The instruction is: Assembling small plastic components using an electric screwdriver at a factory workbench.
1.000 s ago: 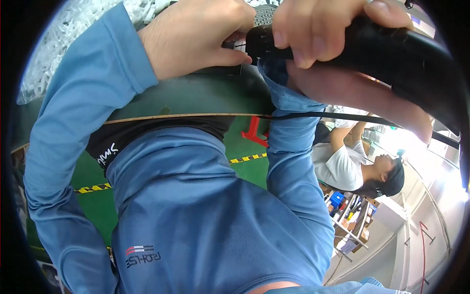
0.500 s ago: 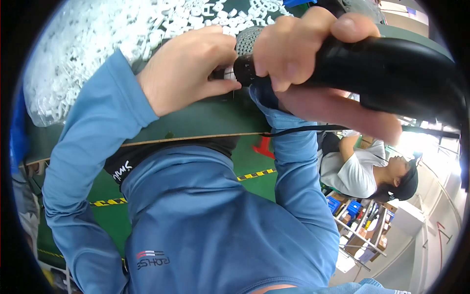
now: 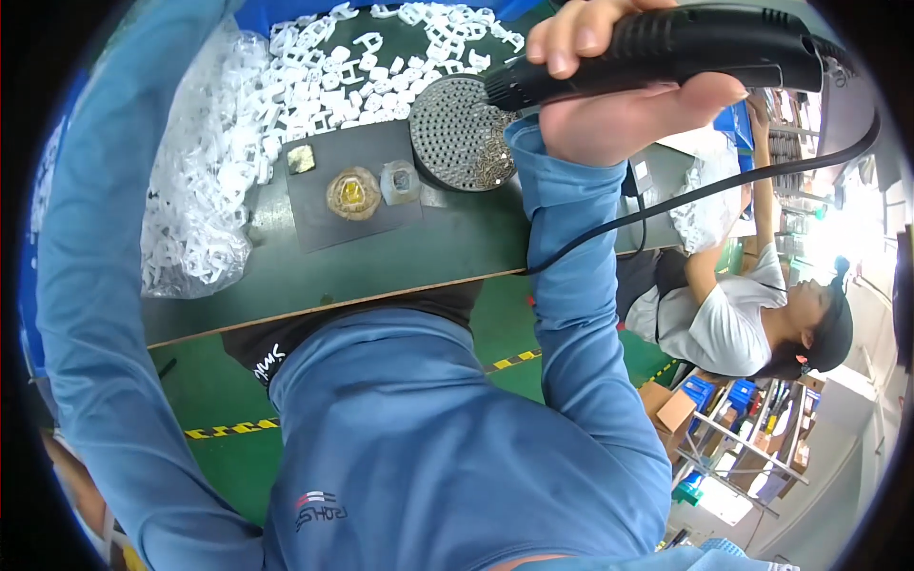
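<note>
Curling its fingers over a black corded tool (image 3: 705,48), the person's right grip (image 3: 609,126) is closed around the barrel, with the thumb lying along the underside. The tool's nose has no piece at it, so the work appears to stand between pieces: holding the tool is done, while bringing a part to it is not. The tool lies within the right grip, raised above the worktop (image 3: 466,238), its nose pointing left over the far part of a round perforated dish (image 3: 443,119); contact cannot be told. A black cord (image 3: 666,198) loops down across the right sleeve. The left grip is out of view beyond the upper edge, so its state cannot be told.

Small metal pieces (image 3: 495,160) gather at the dish's right side. Left of it, a dark sheet (image 3: 314,224) carries a round, yellow-centred holder (image 3: 352,194). Farther back, many white plastic parts (image 3: 376,90) lie loose, with more in a clear bag (image 3: 205,205); which are finished cannot be told. Beyond, at right, a co-worker (image 3: 714,324) sits near shelving (image 3: 752,438).
</note>
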The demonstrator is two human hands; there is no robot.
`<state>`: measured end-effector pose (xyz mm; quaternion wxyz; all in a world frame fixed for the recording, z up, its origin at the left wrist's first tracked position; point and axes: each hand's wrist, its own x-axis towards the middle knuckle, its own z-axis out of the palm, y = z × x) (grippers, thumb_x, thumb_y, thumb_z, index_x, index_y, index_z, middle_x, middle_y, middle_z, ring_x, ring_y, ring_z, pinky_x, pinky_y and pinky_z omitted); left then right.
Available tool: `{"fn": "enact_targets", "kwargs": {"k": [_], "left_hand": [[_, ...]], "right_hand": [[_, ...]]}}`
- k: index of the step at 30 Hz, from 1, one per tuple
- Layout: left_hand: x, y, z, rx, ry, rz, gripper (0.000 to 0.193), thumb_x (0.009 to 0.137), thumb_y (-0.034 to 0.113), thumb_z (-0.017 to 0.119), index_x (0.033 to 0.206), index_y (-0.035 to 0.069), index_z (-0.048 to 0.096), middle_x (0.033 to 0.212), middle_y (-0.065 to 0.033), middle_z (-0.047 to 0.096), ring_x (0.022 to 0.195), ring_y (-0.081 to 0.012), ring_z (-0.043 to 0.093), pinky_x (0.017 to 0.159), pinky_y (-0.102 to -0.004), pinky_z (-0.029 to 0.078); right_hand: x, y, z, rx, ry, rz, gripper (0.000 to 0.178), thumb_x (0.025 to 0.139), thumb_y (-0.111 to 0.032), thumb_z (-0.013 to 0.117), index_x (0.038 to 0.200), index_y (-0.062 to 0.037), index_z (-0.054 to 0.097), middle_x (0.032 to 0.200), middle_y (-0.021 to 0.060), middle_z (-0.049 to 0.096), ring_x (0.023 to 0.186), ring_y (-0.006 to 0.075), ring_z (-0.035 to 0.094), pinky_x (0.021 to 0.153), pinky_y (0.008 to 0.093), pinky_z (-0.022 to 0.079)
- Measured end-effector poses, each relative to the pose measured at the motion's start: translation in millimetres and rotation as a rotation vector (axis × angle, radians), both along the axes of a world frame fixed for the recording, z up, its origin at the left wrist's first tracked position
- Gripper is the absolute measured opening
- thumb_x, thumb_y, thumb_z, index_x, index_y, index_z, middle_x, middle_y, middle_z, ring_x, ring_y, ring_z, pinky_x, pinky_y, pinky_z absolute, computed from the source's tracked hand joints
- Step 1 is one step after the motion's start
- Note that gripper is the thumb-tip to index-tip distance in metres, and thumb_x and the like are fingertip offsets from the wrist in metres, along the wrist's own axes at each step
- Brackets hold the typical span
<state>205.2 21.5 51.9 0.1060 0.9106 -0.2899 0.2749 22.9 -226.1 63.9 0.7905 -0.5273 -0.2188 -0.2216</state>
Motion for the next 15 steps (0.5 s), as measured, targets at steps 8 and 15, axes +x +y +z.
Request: {"fn": "enact_targets", "kwargs": {"k": [8,15], "left_hand": [[-81,-25,-31,0.216,-0.018,-0.640,0.027,0.082,0.003,0.065,0.108,0.001,0.064,0.106,-0.0135,0.066,0.095,-0.0312,0.066,0.078,-0.0405,0.054],[-74,-33,-34,0.312,0.100,-0.567,0.013,0.082,0.004,0.063,0.095,0.000,0.060,0.096,-0.0131,0.063,0.089,-0.0326,0.065,0.075,-0.0421,0.053]], "right_hand": [[36,-1,-17,0.284,-0.349,0.559,0.093,0.083,-0.085,0.050,0.124,-0.0027,0.051,0.069,0.0089,0.056,0.053,0.0170,0.053,0.053,0.0288,0.046],[21,-23,-22,-0.079,-0.099,0.240,0.096,0.083,-0.092,0.035,0.114,-0.0058,0.065,0.080,0.0085,0.061,0.065,0.0216,0.057,0.063,0.0386,0.048]]}}
